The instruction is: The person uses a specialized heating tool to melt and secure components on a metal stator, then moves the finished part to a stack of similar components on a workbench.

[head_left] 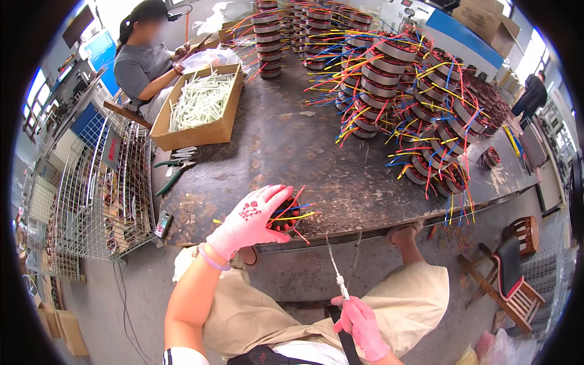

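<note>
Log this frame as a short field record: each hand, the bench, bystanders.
left hand: gloved left hand grips a wound coil with coloured leads at the bench edge
right hand: gloved right hand holds a thin white tool, tip up, over the lap
bench: stacked coils; a carton of pale tubes; pliers
left of bench: wire basket
others: a seated person at the far corner

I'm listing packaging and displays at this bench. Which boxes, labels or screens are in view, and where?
Open cardboard box: left on the table, brown, holding pale tubes.
Cardboard boxes: top right, brown, stacked.
Dark screen: top left, flat rectangle.
Small label: table's near-left corner, colours unclear.
</note>
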`<state>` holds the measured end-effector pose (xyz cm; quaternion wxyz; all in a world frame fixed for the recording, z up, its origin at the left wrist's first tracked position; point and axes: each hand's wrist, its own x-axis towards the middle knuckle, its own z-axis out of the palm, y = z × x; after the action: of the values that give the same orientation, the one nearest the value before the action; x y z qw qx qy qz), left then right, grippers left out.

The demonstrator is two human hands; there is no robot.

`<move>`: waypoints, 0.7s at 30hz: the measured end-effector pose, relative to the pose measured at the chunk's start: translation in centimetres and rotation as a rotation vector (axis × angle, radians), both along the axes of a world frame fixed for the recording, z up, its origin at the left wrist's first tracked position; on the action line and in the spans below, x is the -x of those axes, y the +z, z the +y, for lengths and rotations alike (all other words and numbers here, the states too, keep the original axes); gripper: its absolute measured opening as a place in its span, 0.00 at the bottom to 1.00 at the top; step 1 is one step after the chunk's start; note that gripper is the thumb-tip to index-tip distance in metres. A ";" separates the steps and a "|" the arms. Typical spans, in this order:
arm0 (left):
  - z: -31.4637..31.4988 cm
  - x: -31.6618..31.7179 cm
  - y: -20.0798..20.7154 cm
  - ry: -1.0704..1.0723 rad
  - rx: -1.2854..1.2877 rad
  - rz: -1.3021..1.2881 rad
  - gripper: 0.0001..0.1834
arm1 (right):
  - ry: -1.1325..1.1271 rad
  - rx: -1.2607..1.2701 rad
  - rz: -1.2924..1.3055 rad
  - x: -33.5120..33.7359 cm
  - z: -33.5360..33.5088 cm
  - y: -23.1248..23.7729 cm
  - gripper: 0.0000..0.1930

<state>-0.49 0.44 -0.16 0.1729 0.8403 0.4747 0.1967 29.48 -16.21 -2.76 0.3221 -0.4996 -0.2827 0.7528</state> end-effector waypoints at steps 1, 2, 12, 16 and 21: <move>0.3 0.4 0.3 -0.029 -0.017 0.033 0.51 | -0.004 0.001 0.001 -0.2 0.1 0.0 0.19; 0.4 0.9 0.8 -0.057 -0.035 0.067 0.50 | -0.007 0.002 0.003 -0.3 0.2 0.0 0.19; -7.3 -0.9 0.5 0.604 -0.127 -0.048 0.15 | -0.015 -0.024 -0.064 -1.6 -0.2 0.9 0.19; -8.5 -3.3 -3.0 0.663 -0.169 0.073 0.17 | 0.012 -0.078 -0.035 -1.7 -0.1 1.0 0.19; -9.1 -3.4 -6.9 0.930 0.516 -0.969 0.18 | 0.012 -0.110 -0.016 -2.4 -0.4 1.4 0.20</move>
<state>2.94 -8.61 -7.03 0.4555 0.3016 0.6847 0.4824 31.83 -16.66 -1.31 0.3420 -0.4854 -0.3291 0.7342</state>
